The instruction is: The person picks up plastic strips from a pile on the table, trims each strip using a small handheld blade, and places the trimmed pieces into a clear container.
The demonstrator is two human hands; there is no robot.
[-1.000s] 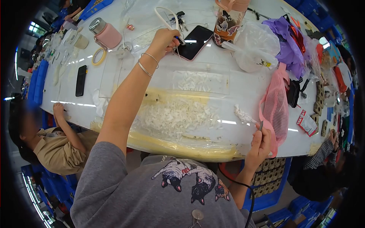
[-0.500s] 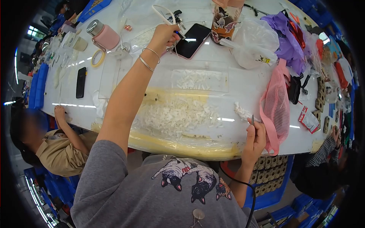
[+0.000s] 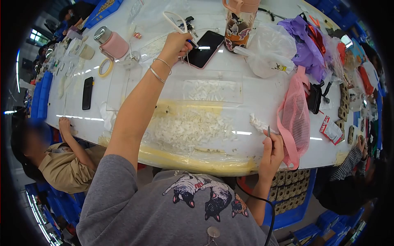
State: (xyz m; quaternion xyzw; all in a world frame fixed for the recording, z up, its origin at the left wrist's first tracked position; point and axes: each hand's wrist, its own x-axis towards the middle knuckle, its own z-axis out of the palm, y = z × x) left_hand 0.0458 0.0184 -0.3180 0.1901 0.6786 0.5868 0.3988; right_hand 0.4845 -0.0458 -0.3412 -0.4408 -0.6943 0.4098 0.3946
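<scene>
My left hand (image 3: 177, 44), with two bracelets on its wrist, is closed on a white cord (image 3: 175, 17) that loops up above it, beside a dark phone (image 3: 207, 49). Something small and blue shows at its fingertips. My right hand (image 3: 272, 152) is closed round a thin grey tool (image 3: 269, 131) near the table's front edge, left of a pink mesh bag (image 3: 296, 119). A crumpled white tissue (image 3: 258, 122) lies just beyond it. Between my arms is a spread of small white pieces (image 3: 184, 129), with more on a clear sheet (image 3: 207, 90).
A pink flask (image 3: 111, 42), a tape roll (image 3: 106, 67) and a black phone (image 3: 87, 93) lie at the left. A tumbler (image 3: 239, 24), a clear plastic bag (image 3: 271, 49) and a purple bag (image 3: 305, 45) stand at the back right. Other people sit at both sides.
My right hand and its tool have moved left, away from the mesh bag. My left hand keeps hold of the cord near the phone. The view has shifted slightly.
</scene>
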